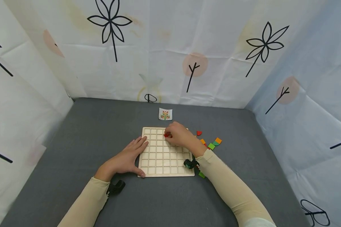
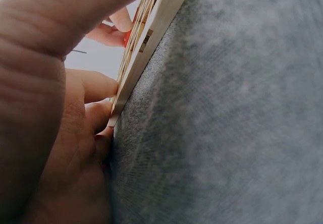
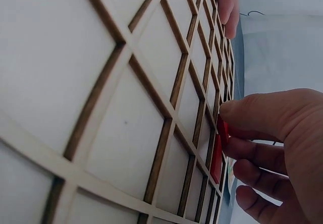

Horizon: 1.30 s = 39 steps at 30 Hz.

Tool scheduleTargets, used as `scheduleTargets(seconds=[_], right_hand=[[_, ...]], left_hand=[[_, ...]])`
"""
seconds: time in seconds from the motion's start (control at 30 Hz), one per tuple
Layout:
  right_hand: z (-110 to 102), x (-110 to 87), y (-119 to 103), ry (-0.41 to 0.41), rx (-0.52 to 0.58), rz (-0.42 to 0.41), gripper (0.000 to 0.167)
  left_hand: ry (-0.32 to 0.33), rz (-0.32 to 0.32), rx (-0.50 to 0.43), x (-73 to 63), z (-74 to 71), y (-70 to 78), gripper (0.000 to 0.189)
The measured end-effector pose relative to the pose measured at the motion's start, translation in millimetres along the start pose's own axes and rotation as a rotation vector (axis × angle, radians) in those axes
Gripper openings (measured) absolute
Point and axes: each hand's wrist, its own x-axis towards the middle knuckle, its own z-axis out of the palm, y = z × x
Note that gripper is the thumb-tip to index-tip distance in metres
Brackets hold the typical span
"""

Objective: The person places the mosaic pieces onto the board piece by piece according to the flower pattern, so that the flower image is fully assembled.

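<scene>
A pale wooden grid board (image 1: 159, 160) lies on the grey table. My left hand (image 1: 129, 156) rests at its left side, fingers spread along the edge and thumb at the near left corner. Over the far part of the grid, my right hand (image 1: 179, 135) pinches a small red piece (image 3: 222, 128) between thumb and finger. Just beside it, another red piece (image 3: 216, 161) sits in a cell, seen in the right wrist view. The left wrist view shows the left fingertips (image 2: 108, 88) against the board's side.
Right of the board lie loose pieces: a red one (image 1: 199, 133), an orange one (image 1: 218, 140), a green one (image 1: 211, 146) and several others partly behind the right forearm. A small card (image 1: 165, 114) with a coloured grid pattern lies beyond the board. Patterned white cloth (image 1: 170, 78) surrounds the table.
</scene>
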Motion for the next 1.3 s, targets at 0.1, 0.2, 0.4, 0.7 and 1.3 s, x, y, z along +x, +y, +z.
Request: scheduleTargets(seconds=[0.1,0.2,0.4,0.7,1.3], right_hand=[[1,-0.3,0,0.005,0.0,0.003,0.007],[2,-0.2,0,0.007,-0.003,0.007,0.007],[3,0.1,0,0.0,-0.005,0.026,0.01],[0,0.2,-3,0.006,0.005,0.027,0.009],[-11,-6.6,-4,-0.005,0.056,0.086,0.018]], left_hand=[[0.001,0.003,-0.003,-0.2,0.2,-0.3,0.139],[0.003,0.005,-0.005,-0.3,0.3,-0.1,0.139],[0.004,0.008,-0.007,-0.1,0.0,0.6,0.139],[0.003,0.003,-0.007,0.4,-0.6,0.9,0.139],[-0.003,0.001,-0.005,1.5,1.7,-2.1,0.141]])
